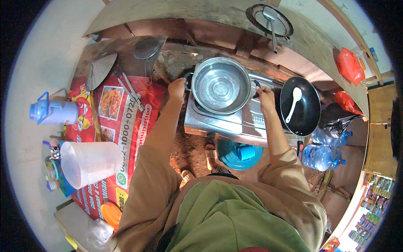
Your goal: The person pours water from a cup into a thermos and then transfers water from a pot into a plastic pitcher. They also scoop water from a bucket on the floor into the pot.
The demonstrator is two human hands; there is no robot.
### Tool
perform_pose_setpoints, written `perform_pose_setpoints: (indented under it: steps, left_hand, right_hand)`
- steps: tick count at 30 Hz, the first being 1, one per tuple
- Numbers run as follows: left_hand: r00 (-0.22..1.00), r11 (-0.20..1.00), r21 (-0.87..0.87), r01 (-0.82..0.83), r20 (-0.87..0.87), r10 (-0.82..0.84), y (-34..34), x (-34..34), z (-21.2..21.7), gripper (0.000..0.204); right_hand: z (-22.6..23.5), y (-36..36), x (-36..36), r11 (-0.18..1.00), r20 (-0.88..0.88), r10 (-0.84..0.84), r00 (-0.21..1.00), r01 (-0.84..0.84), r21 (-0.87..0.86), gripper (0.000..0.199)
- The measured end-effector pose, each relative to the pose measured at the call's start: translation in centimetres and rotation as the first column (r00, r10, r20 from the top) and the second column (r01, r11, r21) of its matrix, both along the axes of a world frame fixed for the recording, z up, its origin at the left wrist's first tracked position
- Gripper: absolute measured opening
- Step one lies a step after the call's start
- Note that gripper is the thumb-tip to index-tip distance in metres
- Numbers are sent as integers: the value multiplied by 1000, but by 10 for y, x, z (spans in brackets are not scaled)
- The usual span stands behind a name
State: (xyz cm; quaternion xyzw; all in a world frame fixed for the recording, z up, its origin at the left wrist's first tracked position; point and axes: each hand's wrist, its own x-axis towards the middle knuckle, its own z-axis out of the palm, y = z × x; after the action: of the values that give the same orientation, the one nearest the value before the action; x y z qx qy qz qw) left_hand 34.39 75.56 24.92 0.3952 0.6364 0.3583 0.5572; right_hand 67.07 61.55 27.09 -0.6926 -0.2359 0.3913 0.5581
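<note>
A wide silver metal pot [221, 86] sits over the left side of a steel gas stove [235, 122]. My left hand [176, 90] is closed round the dark handle on its left side. On the opposite side, my right hand [265, 99] grips the other dark handle. The pot's inside is shiny, and whether it holds clear water I cannot tell. To the right of my right hand, a black wok [308, 119] rests on the stove's other side with a white ladle [295, 101] lying in it.
Left, a table with a red printed cover [153, 94] bears tongs [128, 86], a strainer [147, 48], a clear plastic bucket [90, 161] and a blue-grey jug [54, 111]. A teal basin [226, 157] stands below the stove. Large water bottles [317, 157] lie at right.
</note>
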Motion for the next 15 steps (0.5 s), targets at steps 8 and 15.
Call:
perform_pose_setpoints:
  steps: [8, 15]
  left_hand:
    - [981, 995, 14, -99, 169, 95, -7, 8, 6, 17]
    - [961, 996, 66, -67, 274, 46, 15, -2, -30, 22]
  right_hand:
    - [2, -7, -6, 998, -12, 23, 1000, -24, -65, 10]
    - [-19, -7, -3, 1000, -21, -17, 1000, 17, -18, 12]
